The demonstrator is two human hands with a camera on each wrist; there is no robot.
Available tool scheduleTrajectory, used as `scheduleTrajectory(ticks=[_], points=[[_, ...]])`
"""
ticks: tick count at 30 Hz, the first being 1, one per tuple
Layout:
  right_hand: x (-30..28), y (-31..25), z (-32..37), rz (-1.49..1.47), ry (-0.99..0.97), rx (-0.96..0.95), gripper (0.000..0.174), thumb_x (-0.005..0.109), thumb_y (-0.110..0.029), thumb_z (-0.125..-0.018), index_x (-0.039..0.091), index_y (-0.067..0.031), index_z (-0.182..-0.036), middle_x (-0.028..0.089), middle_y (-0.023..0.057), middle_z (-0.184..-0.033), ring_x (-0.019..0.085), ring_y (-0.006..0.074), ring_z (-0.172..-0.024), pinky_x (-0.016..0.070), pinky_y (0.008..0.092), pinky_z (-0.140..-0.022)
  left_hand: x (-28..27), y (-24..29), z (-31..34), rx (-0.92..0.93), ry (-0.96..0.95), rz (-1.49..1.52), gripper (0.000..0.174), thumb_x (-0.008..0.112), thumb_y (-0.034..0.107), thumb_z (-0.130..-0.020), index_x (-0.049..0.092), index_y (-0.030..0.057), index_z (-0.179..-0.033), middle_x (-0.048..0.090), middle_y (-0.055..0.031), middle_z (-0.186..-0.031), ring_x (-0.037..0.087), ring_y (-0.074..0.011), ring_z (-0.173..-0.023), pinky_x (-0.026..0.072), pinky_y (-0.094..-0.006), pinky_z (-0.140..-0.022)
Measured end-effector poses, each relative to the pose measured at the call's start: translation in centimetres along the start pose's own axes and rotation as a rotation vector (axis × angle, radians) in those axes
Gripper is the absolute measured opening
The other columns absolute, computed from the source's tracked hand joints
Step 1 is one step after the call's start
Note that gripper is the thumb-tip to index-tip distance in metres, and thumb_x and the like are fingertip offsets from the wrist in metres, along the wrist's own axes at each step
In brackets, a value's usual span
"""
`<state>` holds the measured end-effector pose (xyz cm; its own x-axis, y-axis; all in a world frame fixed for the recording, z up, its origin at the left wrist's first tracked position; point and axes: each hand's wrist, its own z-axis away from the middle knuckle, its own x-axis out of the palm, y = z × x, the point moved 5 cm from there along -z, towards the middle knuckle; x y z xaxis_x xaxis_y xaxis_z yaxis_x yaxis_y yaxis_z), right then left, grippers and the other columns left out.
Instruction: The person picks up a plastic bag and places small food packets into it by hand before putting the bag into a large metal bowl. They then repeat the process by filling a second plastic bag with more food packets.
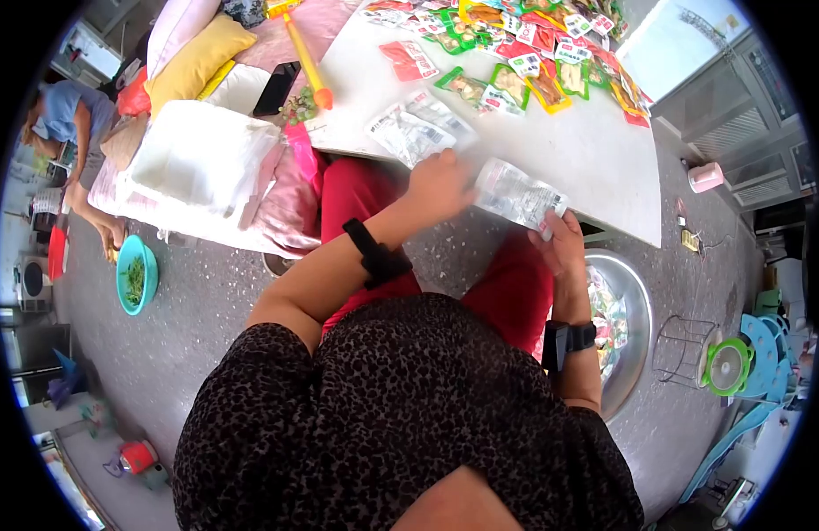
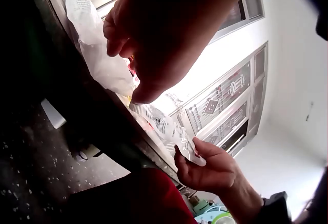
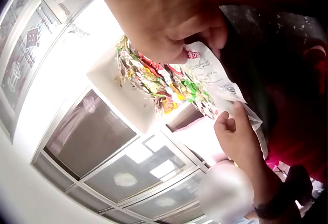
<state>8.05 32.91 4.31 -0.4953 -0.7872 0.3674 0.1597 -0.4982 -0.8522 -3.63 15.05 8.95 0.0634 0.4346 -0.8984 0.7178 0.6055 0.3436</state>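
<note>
My right hand [image 1: 564,239] pinches one end of a printed, silvery plastic pouch [image 1: 520,195] over the table's front edge. In the right wrist view, the pouch [image 3: 207,70] shows a small red label and rows of text. My left hand [image 1: 440,188], blurred, is at the pouch's other end, beside a small pile of similar pouches [image 1: 414,128] on the table. Seen in the left wrist view, the left hand's [image 2: 148,44] fingers are loosely bent, a gap parts them from the thumb, and the thumb tip is right at the pouch's end.
Many colourful snack packets [image 1: 533,53] lie across the far side of the white table [image 1: 595,168]. A metal basin [image 1: 640,327] holding more packets stands on the floor at right. On the left are a white foam box [image 1: 197,146], a phone [image 1: 277,88] and a seated person [image 1: 77,119].
</note>
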Motion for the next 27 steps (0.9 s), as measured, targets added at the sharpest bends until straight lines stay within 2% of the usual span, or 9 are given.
scheduleTrajectory(ticks=[2, 5, 8, 15, 21, 27], points=[[0.1, 0.2, 0.0, 0.009, 0.043, -0.008, 0.016, 0.047, -0.015, -0.080, 0.050, -0.0088, -0.094, 0.055, 0.0011, -0.083, 0.052, 0.0099, -0.068, 0.0422, 0.0229, -0.056, 0.4, 0.0, -0.1, 0.044, 0.046, -0.063, 0.025, 0.051, 0.025, -0.069, 0.051, 0.0078, -0.088, 0.049, -0.0119, -0.081, 0.052, -0.0279, -0.073, 0.0435, -0.0382, -0.060], [-0.2, 0.6, -0.3, 0.026, 0.038, -0.022, 0.014, 0.048, -0.015, -0.080, 0.050, -0.0086, -0.093, 0.055, -0.0002, -0.079, 0.051, 0.0083, -0.065, 0.0409, 0.0214, -0.053, 1.5, -1.0, -0.5, -0.048, -0.091, -0.019, 0.017, 0.046, 0.019, -0.071, 0.050, 0.0054, -0.081, 0.050, -0.0121, -0.076, 0.053, -0.0295, -0.068, 0.0437, -0.0396, -0.057], [0.3, 0.9, -0.5, 0.042, 0.032, -0.024, 0.013, 0.048, -0.015, -0.080, 0.050, -0.0077, -0.090, 0.054, -0.0009, -0.074, 0.050, 0.0073, -0.062, 0.0401, 0.0207, -0.050, 1.5, -1.1, -0.5, -0.077, -0.034, 0.038, 0.014, 0.043, 0.016, -0.073, 0.049, 0.0041, -0.076, 0.051, -0.0125, -0.073, 0.052, -0.0306, -0.065, 0.0436, -0.0406, -0.057], [0.9, 0.2, -0.5, 0.072, -0.050, -0.012, 0.012, 0.048, -0.015, -0.079, 0.052, -0.0073, -0.088, 0.054, -0.0010, -0.071, 0.050, 0.0081, -0.057, 0.0397, 0.0205, -0.047, 0.2, -0.7, -0.8, -0.044, 0.065, 0.081, 0.011, 0.044, 0.015, -0.072, 0.047, 0.0038, -0.073, 0.049, -0.0133, -0.071, 0.051, -0.0317, -0.063, 0.0426, -0.0403, -0.056], [0.9, -0.3, -0.5, 0.182, -0.070, 0.061, 0.014, 0.047, -0.015, -0.080, 0.051, -0.0073, -0.091, 0.055, 0.0002, -0.076, 0.051, 0.0084, -0.064, 0.0418, 0.0226, -0.052, -0.9, -0.2, -0.7, -0.039, 0.090, 0.094, 0.010, 0.044, 0.014, -0.072, 0.046, 0.0042, -0.071, 0.048, -0.0134, -0.070, 0.051, -0.0322, -0.062, 0.0416, -0.0408, -0.054], [3.9, -0.5, -1.0, -0.004, -0.019, 0.005, 0.013, 0.048, -0.014, -0.081, 0.050, -0.0068, -0.092, 0.055, 0.0023, -0.080, 0.052, 0.0112, -0.068, 0.0437, 0.0251, -0.057, -0.9, 0.2, -0.9, -0.003, 0.079, 0.056, 0.010, 0.044, 0.013, -0.071, 0.047, 0.0041, -0.070, 0.050, -0.0133, -0.070, 0.052, -0.0313, -0.062, 0.0422, -0.0403, -0.054]])
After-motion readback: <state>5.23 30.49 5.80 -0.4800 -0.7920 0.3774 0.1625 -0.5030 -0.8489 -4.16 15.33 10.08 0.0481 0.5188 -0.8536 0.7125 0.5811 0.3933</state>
